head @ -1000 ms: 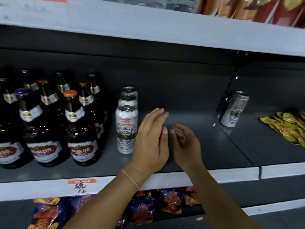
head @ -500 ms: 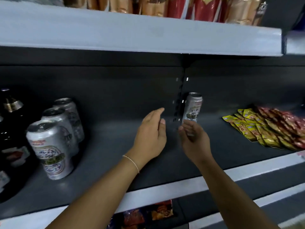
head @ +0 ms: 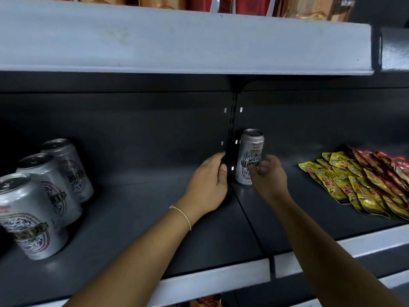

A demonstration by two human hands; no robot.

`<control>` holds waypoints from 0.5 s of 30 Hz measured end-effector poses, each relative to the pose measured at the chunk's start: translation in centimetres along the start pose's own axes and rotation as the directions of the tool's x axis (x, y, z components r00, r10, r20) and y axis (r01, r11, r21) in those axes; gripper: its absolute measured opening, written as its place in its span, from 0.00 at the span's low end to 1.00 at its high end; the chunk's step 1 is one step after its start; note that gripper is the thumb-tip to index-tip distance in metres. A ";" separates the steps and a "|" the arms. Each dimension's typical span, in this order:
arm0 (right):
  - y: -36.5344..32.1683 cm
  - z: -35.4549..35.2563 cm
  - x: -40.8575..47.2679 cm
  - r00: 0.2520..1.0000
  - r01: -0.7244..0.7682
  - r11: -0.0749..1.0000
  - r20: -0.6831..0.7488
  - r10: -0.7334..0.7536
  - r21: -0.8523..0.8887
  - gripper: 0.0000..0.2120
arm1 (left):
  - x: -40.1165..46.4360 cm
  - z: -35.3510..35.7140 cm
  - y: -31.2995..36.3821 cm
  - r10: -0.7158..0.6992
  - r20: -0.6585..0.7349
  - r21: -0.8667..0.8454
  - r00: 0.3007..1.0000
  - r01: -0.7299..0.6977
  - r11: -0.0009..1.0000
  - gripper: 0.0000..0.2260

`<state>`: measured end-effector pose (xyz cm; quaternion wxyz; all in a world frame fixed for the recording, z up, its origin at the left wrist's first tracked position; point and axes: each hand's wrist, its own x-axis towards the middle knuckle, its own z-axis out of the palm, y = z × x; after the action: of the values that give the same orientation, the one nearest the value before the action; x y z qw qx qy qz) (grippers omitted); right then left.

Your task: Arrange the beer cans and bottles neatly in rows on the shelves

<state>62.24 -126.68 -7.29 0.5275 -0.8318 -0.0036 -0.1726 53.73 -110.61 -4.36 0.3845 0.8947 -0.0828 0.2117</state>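
Note:
A lone silver beer can (head: 249, 151) stands upright at the back of the dark shelf (head: 137, 209), just right of the slotted upright post. My right hand (head: 270, 177) is at the can's lower right, fingers half curled and touching its side, not closed around it. My left hand (head: 207, 183) hovers just left of the can with relaxed fingers and holds nothing. Three matching silver cans (head: 47, 191) stand in a front-to-back row at the far left of the shelf.
Yellow and red snack packets (head: 358, 182) lie fanned out on the right part of the shelf. The upper shelf's grey edge (head: 177, 41) hangs low overhead with bags on it. Bright packets (head: 205, 302) show on the shelf below.
The view swung right, away from the brown bottles. Both hands travelled right and deeper into the shelf; my right hand rose from below the lone can to its side.

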 end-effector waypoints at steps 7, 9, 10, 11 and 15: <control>0.5 1.7 3.1 0.996 -0.049 0.994 0.072 0.057 -0.099 0.26 | -0.3 -0.3 -1.1 -0.048 -0.004 0.011 0.999 0.048 0.999 0.19; 0.6 2.0 3.5 0.995 -0.056 0.993 0.075 0.065 -0.105 0.28 | -0.6 -0.6 -1.4 -0.067 -0.003 0.012 0.998 0.067 0.998 0.20; 0.6 2.2 3.6 0.995 -0.058 0.992 0.075 0.066 -0.108 0.30 | -0.8 -0.7 -1.6 -0.075 -0.003 0.014 0.997 0.075 0.997 0.20; 0.7 2.4 3.7 0.995 -0.061 0.992 0.075 0.070 -0.108 0.31 | -0.9 -0.8 -1.7 -0.084 -0.003 0.018 0.996 0.084 0.996 0.20; 0.8 2.7 3.7 0.993 -0.087 0.994 0.076 0.092 -0.066 0.32 | -1.7 -1.3 -2.4 -0.108 -0.012 0.047 0.994 0.108 0.993 0.20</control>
<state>66.63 -125.28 -8.00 0.5080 -0.8533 0.0184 -0.1157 52.51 -108.06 -5.84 0.3744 0.9058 -0.0272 0.1967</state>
